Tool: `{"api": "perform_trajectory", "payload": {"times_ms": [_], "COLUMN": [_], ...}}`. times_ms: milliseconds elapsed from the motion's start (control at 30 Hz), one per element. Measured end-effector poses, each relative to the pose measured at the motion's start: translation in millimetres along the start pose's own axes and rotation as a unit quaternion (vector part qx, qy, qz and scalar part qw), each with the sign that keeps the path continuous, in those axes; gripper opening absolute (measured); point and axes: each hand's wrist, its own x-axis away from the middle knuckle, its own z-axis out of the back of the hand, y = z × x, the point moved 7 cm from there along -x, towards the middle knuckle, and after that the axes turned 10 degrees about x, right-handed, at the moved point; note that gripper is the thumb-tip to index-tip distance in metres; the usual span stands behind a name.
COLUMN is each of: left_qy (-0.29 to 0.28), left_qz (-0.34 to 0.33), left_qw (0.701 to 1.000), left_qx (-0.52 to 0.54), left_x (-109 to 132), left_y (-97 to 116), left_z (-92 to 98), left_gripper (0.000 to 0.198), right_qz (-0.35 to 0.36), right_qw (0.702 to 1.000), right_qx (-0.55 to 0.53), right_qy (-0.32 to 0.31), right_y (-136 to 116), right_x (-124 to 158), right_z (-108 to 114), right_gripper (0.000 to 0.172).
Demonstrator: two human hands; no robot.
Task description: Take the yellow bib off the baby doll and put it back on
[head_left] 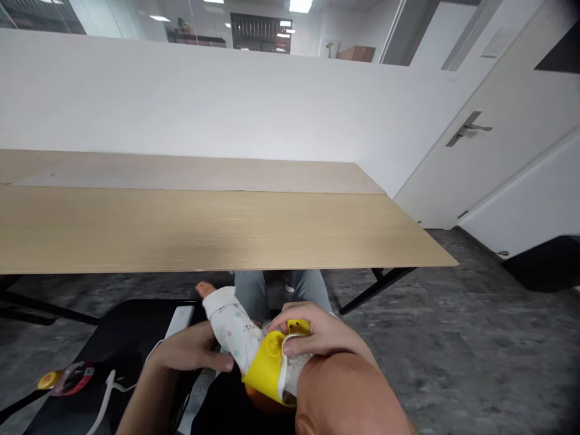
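Two closed grips over a doll (233, 323) in white printed clothes

The left hand (190, 347) wraps around the doll's white suit, so this grip is clenched on the cloth. The right hand (317, 331) is closed over a yellow plastic piece (265, 371) with a round knob, and a white strap (283, 368) passes close under its fingers. The doll is between both hands, above the person's grey trousers (254, 296), and its small pink foot (205, 290) points toward the bench (203, 229). Under the yellow piece, an orange part (267, 403) shows, but I cannot tell what it is. A big flesh-coloured round shape (348, 393) covers the lower right, and it is not clear if this is a forearm or the doll's head.

If the right grip becomes loose, the yellow piece could slip and drop to the lap or the floor. The strap could also catch on the fingers if it is pulled with force. On the left side lie a black surface (113, 344), a flat white device (179, 320), a white cable (106, 405) and a round red and yellow object (67, 379). A wide elbow move could hook the cable or knock these things. The front edge of the bench is just above the hands and limits lifting them, and a black metal bench leg (376, 289) stands at the right, over the grey carpet (430, 344).
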Motion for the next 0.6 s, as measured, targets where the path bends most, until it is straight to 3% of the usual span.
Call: {"api": "perform_trajectory", "payload": {"times_ms": [67, 133, 233, 367, 500, 600], "left_qy": [0.019, 0.089, 0.147, 0.156, 0.012, -0.082], "left_qz": [0.028, 0.025, -0.031, -0.146, -0.105, -0.092], "left_qw": [0.999, 0.992, 0.981, 0.973, 0.985, 0.983], "left_qx": [-0.027, -0.08, -0.12, -0.084, -0.139, -0.136], "left_x": [8, 15, 23, 16, -11, -19], "left_y": [-5, -1, 21, 53, 43, 33], "left_z": [21.5, 45.2, 52.3, 12.3, -45.8, -63.8], "left_gripper": [0.034, 0.024, 0.033, 0.036, 0.017, 0.018], "right_qz": [-0.022, -0.037, -0.05, -0.059, -0.062, -0.057], "right_qw": [0.998, 0.994, 0.989, 0.985, 0.978, 0.977], "right_qx": [-0.05, -0.088, -0.116, -0.129, -0.145, -0.141], "right_qy": [0.02, 0.052, 0.078, 0.1, 0.134, 0.151], "right_y": [15, 24, 28, 29, 33, 37], "right_x": [3, 8, 13, 14, 19, 23], "right_z": [-3, -3, -3, -3, 1, 4], "right_gripper": [0.041, 0.038, 0.032, 0.024, 0.02, 0.017]}}
